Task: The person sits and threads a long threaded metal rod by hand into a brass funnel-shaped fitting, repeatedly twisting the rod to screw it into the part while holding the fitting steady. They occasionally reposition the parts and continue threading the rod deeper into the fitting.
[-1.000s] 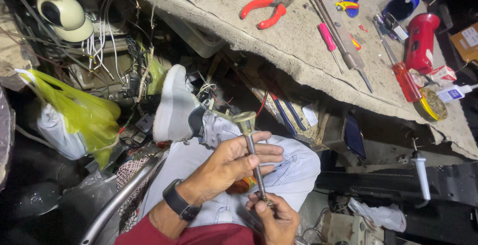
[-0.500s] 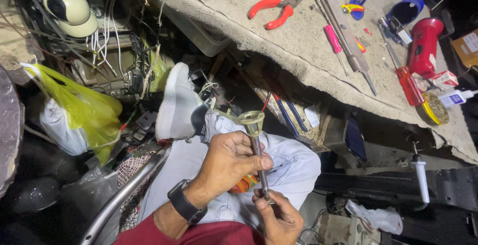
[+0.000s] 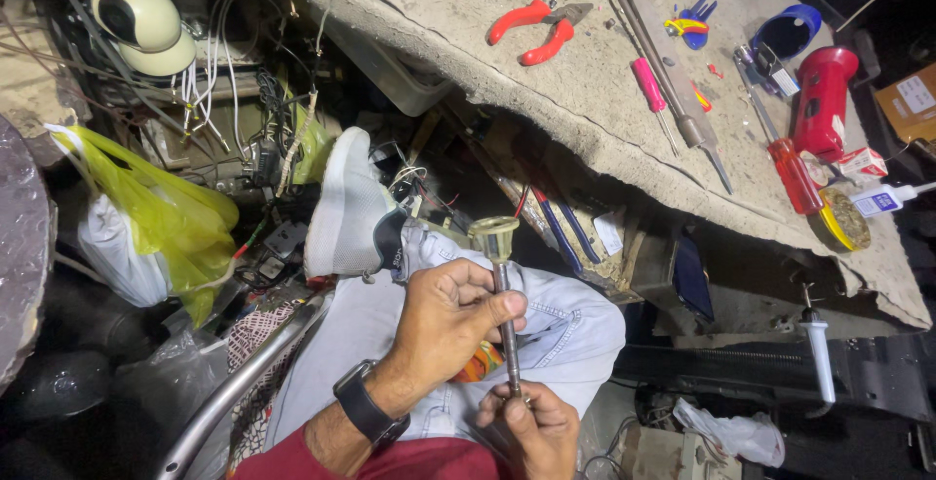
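Clamping 1 metal rod point(image 3: 507, 329), left hand point(image 3: 444, 319) mid-shaft, right hand point(image 3: 531, 431) at base.

My hands work over my lap, the left hand point(image 3: 444, 319) and right hand point(image 3: 531, 431) on an upright rod point(image 3: 507, 329). Ahead, my raised shoe point(image 3: 346, 207) and the bench point(image 3: 585, 119) front edge hem me in. Wires point(image 3: 210, 90) and a yellow bag point(image 3: 161, 212) block the left. A metal tube point(image 3: 244, 378) crosses lower left. Open room lies right of my knee.
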`<state>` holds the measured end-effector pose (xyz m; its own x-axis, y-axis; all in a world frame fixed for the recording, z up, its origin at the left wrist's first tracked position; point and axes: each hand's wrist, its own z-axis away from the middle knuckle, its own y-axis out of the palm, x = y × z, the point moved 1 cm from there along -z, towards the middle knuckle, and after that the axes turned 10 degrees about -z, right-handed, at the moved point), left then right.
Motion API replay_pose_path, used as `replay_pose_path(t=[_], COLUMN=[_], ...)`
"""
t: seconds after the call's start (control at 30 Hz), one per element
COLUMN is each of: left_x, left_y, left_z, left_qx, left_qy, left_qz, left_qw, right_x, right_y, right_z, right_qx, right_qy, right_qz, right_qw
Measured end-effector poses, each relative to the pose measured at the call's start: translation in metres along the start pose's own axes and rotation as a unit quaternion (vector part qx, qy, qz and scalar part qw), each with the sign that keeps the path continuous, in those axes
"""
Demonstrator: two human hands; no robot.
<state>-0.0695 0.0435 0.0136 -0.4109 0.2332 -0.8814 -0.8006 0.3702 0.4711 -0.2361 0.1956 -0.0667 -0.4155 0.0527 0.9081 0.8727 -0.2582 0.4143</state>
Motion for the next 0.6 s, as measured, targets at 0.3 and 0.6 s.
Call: replay_pose_path(t=[0.3,0.6], left_x=[-0.003,-0.003], left_y=[0.004,0.003], left_z=[0.002,-0.002], left_qx=[0.057,0.001], left_qy=[-0.004,0.059], left_qz=[0.037,-0.005], left_qw=[0.998,0.998], right_x=[0.005,0.009], right_y=[0.003,0.019], right_z=[-0.006,-0.013], right_qx=[0.186,-0.024], right_qy=[0.284,-0.172], right_qz=[-0.461,0.247], right_qw=[0.820,0.953])
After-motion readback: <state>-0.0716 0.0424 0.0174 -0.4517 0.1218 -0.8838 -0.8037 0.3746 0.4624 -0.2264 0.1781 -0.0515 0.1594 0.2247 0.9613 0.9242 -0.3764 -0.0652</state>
